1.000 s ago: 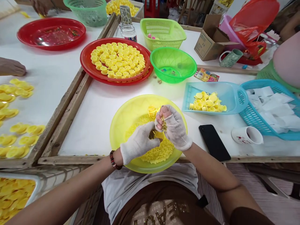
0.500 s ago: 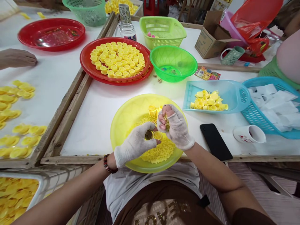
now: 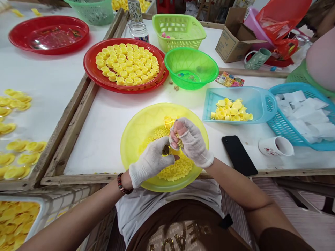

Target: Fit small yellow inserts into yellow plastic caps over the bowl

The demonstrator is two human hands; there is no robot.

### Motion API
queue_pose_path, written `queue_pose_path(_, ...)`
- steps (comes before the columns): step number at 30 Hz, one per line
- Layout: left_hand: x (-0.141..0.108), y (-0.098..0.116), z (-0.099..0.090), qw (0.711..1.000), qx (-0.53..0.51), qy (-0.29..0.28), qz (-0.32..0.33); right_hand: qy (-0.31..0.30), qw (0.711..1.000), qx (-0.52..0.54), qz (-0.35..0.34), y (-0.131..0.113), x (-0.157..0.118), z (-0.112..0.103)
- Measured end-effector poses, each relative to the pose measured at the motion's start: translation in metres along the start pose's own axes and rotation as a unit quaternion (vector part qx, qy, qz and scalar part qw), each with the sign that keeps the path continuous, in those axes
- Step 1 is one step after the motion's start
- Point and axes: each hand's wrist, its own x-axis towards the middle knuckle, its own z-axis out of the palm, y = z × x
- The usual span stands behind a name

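Over a yellow bowl [image 3: 131,139], my left hand [image 3: 151,158] in a white fingerless glove holds a small yellow plastic cup [image 3: 174,151] between thumb and fingers. My right hand [image 3: 192,141], gloved the same way, is closed around a clump of small yellow pellets [image 3: 179,140] right above that cup. Loose yellow pellets [image 3: 175,170] lie heaped in the bowl under both hands. A few more yellow cups [image 3: 169,122] rest at the bowl's far side. The right hand partly hides the cup's mouth.
Red trays [image 3: 90,66] full of yellow cups stand behind the bowl, beside a green basin [image 3: 192,69]. To the right are a blue scoop-shaped tray [image 3: 259,104] with yellow pieces, a phone [image 3: 239,155], a white mug [image 3: 276,146] and a blue basket [image 3: 285,129]. Wooden strips [image 3: 75,136] edge the table.
My right hand has come down and left, onto the cup in my left hand, still clutching pellets. The other person's hand at the left has gone out of view. The view has shifted slightly.
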Motion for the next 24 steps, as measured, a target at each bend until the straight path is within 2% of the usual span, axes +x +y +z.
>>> queue_pose_path(3,0.000,0.000,0.002,1.000,-0.005,-0.005,-0.001,-0.009,1.000,-0.017,0.021,-0.001,-0.001,0.002)
queue_pose_path(7,-0.003,0.003,-0.003,0.999,0.037,-0.008,0.008,0.029,0.996,0.044,0.078,-0.004,0.002,-0.001)
queue_pose_path(10,-0.007,0.000,-0.015,0.991,0.096,0.064,0.060,0.037,0.991,0.082,0.097,-0.006,0.005,-0.005)
queue_pose_path(12,-0.010,-0.004,-0.024,0.987,0.100,0.100,0.071,0.035,0.991,0.086,0.099,-0.007,0.005,-0.007)
queue_pose_path(16,-0.018,-0.015,-0.031,0.993,0.069,0.082,0.044,0.037,0.992,0.069,0.103,-0.008,0.004,-0.006)
queue_pose_path(19,-0.027,-0.015,-0.034,0.995,0.041,0.087,0.031,0.036,0.991,0.061,0.115,-0.008,0.002,-0.005)
queue_pose_path(22,-0.033,-0.010,-0.054,0.987,0.059,0.145,0.038,0.043,0.988,0.057,0.136,-0.006,-0.003,-0.005)
queue_pose_path(24,-0.035,-0.010,-0.082,0.972,0.113,0.203,0.022,0.049,0.987,0.048,0.148,-0.005,-0.006,-0.006)
